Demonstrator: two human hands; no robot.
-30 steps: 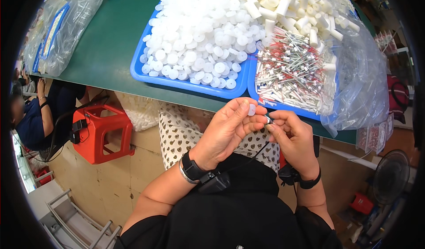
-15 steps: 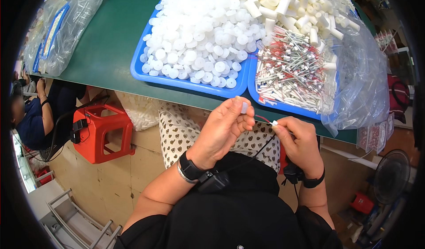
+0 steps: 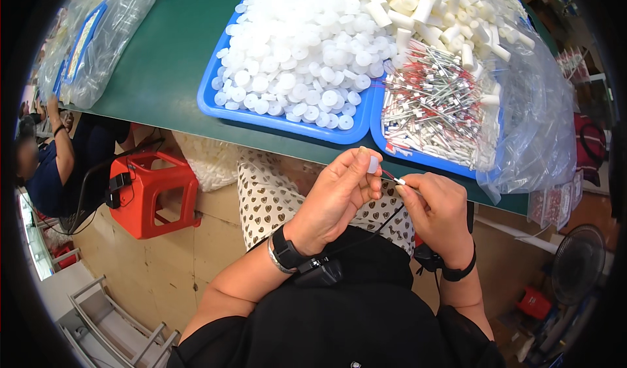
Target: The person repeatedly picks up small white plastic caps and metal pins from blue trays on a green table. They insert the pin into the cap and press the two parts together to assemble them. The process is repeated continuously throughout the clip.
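Between the thumb and fingers of my left hand (image 3: 339, 191) is a small translucent white disc (image 3: 373, 165), held on edge in front of the trays. My right hand (image 3: 437, 211) pinches a short wired part with a white end (image 3: 400, 182); its dark red wire runs toward the disc. Whether the wire passes into the disc is too small to tell. Past my hands, a blue tray (image 3: 281, 125) is heaped with similar white discs (image 3: 287, 48). Beside it, a second blue tray (image 3: 428, 160) holds a tangle of red and white wired parts (image 3: 434, 87).
Cream foam tubes (image 3: 450, 15) pile up behind the wired parts, with a clear plastic bag (image 3: 532, 126) alongside. The green table (image 3: 157, 61) carries another bagged tray at far left. A red stool (image 3: 153, 195) and a seated person (image 3: 55, 165) are on the left; a fan (image 3: 578, 263) stands right.
My two hands have come a little closer together, bringing the disc and the wired part nearer each other. The person at left has raised an arm toward the table.
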